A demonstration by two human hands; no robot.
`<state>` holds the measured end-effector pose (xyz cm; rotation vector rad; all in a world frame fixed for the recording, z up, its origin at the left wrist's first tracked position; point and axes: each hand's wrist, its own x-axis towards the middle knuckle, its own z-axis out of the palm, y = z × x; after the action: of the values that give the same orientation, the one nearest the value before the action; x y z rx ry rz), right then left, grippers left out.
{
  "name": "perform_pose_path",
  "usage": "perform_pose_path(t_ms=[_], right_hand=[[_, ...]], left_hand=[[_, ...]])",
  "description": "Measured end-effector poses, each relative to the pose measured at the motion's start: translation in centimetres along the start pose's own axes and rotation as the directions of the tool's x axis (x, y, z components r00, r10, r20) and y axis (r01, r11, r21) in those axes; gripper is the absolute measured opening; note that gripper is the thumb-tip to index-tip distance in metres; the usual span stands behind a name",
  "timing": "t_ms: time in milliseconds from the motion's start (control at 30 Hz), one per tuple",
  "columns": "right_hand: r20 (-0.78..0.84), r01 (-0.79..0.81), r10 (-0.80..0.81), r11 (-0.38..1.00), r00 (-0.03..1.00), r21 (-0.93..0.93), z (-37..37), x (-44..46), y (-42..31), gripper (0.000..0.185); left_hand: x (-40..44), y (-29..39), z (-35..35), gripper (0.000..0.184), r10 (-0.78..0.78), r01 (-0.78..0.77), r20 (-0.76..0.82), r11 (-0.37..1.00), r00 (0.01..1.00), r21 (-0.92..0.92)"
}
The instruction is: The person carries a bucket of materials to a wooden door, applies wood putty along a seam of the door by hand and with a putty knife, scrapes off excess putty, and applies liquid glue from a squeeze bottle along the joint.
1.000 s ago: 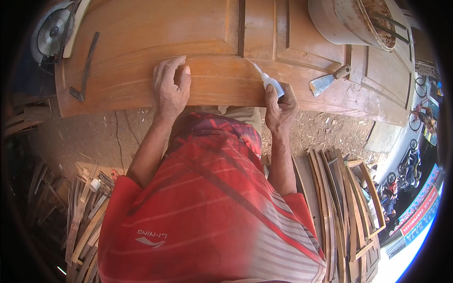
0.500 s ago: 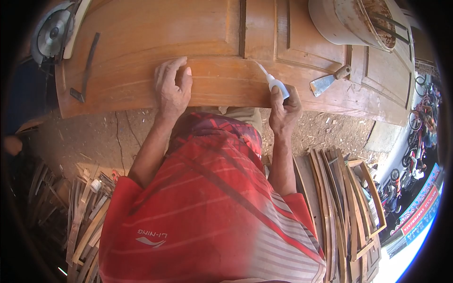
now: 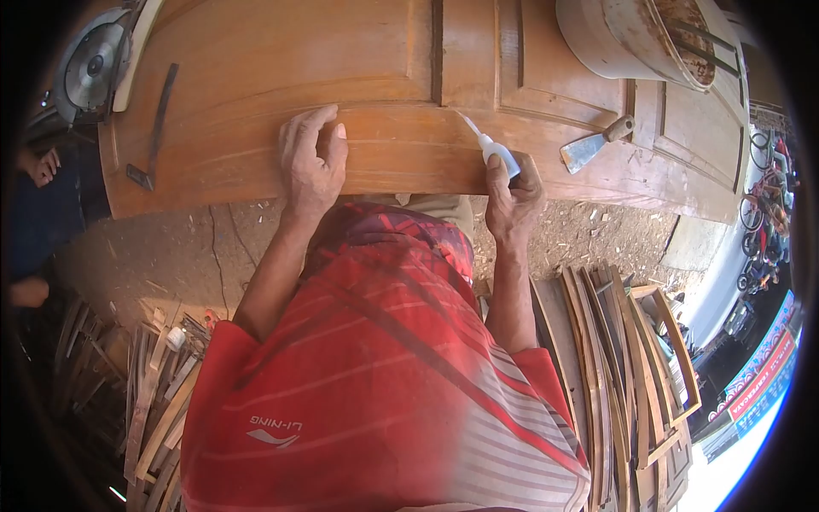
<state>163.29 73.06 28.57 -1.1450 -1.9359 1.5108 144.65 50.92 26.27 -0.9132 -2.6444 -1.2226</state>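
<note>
A wooden panelled door [image 3: 375, 154] lies flat in front of me. My right hand [image 3: 517, 194] grips a small white glue bottle [image 3: 502, 159] at the door's near edge, thumb on its side. The bottle tilts up and left, its long thin nozzle reaching toward the groove beside the raised panels; whether the tip touches the wood I cannot tell. On the left, my left hand [image 3: 312, 162] rests on the door with thumb and fingers apart and nothing in it. A putty knife [image 3: 589, 152] with a wooden handle lies right of the bottle.
A stained white bucket [image 3: 627, 38] stands at the door's far right. At left lie a dark metal square [image 3: 157, 128] and a circular saw [image 3: 92, 68]. Another person's hand [image 3: 43, 167] is beside the saw. Wood strips [image 3: 606, 358] are piled behind me on both sides.
The other person's hand has come into view at the left, below the saw. My hands and the glue bottle have hardly moved.
</note>
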Motion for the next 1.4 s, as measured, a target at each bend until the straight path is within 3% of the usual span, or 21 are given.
perform_pose_path(t_ms=[267,667,933,1400], right_hand=[[0.005,0.025,-0.024,0.997,1.0,-0.069,-0.3,0.0,0.6,0.027],[-0.019,-0.002,0.004,0.996,1.0,0.093,-0.4,-0.2,-0.5,0.026],[0.003,-0.013,0.013,0.999,1.0,-0.035,-0.8,-0.1,0.2,0.026],[0.0,-0.007,0.007,1.0,1.0,0.006,-0.3,0.0,0.0,0.023]], left_hand=[[0.0,-0.1,0.0,0.031,0.0,0.0,0.003,1.0,1.0,-0.002],[0.0,-0.1,-0.2,0.031,0.017,-0.017,0.007,1.0,1.0,-0.001],[0.0,-0.1,0.0,0.031,0.033,-0.033,-0.005,0.999,0.999,0.001],[0.0,-0.1,0.0,0.031,0.018,-0.018,-0.001,1.0,1.0,0.01]])
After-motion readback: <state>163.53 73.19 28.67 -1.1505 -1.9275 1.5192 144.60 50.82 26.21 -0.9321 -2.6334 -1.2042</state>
